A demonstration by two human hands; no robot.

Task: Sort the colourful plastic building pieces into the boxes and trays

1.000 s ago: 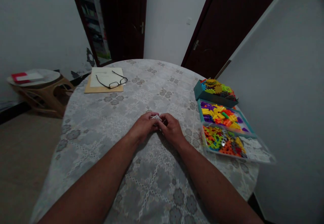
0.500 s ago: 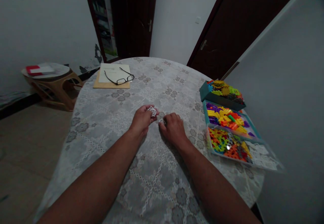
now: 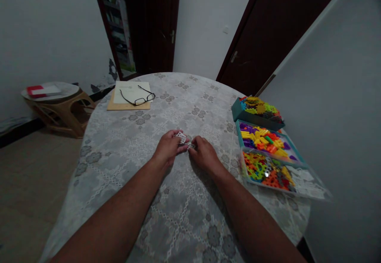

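Over the middle of the cloth-covered table (image 3: 178, 199), my left hand (image 3: 167, 147) is closed on a small white openwork plastic piece (image 3: 180, 137), held between thumb and fingers. Close beside it on the right, my right hand (image 3: 204, 154) pinches a second small white plastic piece (image 3: 191, 146), partly covered by its fingers. The two pieces are very near each other; whether they touch I cannot tell.
To the right stand a teal box (image 3: 250, 116) of colourful gear-like pieces, a tray (image 3: 297, 154) of yellow, purple and orange pieces, and a clear lid (image 3: 318, 187) with more pieces. Glasses (image 3: 139, 101) rest on papers (image 3: 125, 86) at the far left. A stool (image 3: 65, 116) stands beyond.
My right hand has lifted its white piece and brought it closer to my left hand. The left piece has turned slightly. The whole view has shifted a little.
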